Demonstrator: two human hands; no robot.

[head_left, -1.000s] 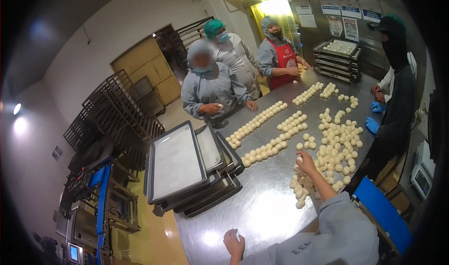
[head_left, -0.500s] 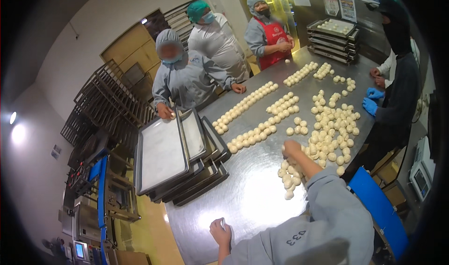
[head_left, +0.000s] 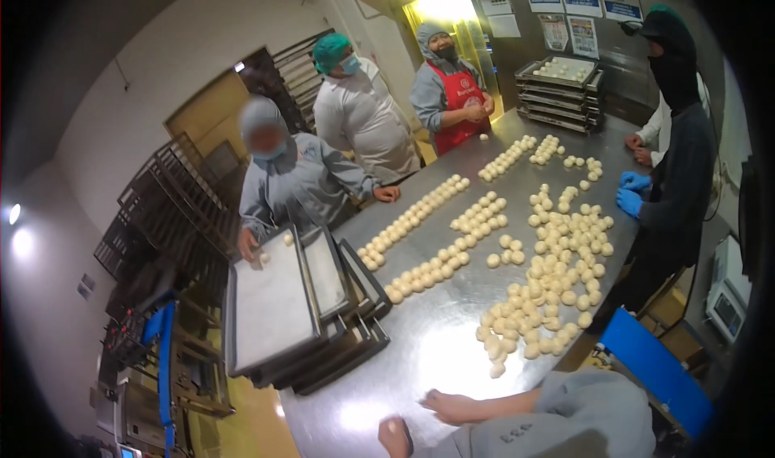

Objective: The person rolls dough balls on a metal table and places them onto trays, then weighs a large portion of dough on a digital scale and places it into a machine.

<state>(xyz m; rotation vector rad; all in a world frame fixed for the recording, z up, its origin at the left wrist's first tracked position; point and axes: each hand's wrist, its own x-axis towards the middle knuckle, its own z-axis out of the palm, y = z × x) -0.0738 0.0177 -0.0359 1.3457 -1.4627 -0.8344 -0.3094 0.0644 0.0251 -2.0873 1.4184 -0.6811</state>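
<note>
My left hand (head_left: pixel 393 436) is closed at the near edge of the steel table, around a small thin flat thing (head_left: pixel 408 434) with a dark edge, too blurred to name. Just right of it, my right hand (head_left: pixel 452 407) hangs low over the tabletop, fingers bent and closed; whatever they hold, if anything, is hidden. A large heap of pale round dough balls (head_left: pixel 557 264) spreads beyond my right arm. Farther off, more dough balls stand in rows (head_left: pixel 432 274) on the steel table (head_left: pixel 428 341).
Paper-lined trays (head_left: pixel 270 313) are stacked at the table's left edge, where a co-worker's hand (head_left: pixel 249 244) touches dough balls. Another tray stack (head_left: pixel 557 94) stands at the far end. Blue-gloved hands (head_left: pixel 632 193) rest at the right edge, near a blue panel (head_left: pixel 654 369).
My right hand has left the dough heap and come back beside my left. The co-worker at the left has let go of a dough ball on the tray. The view has shifted slightly.
</note>
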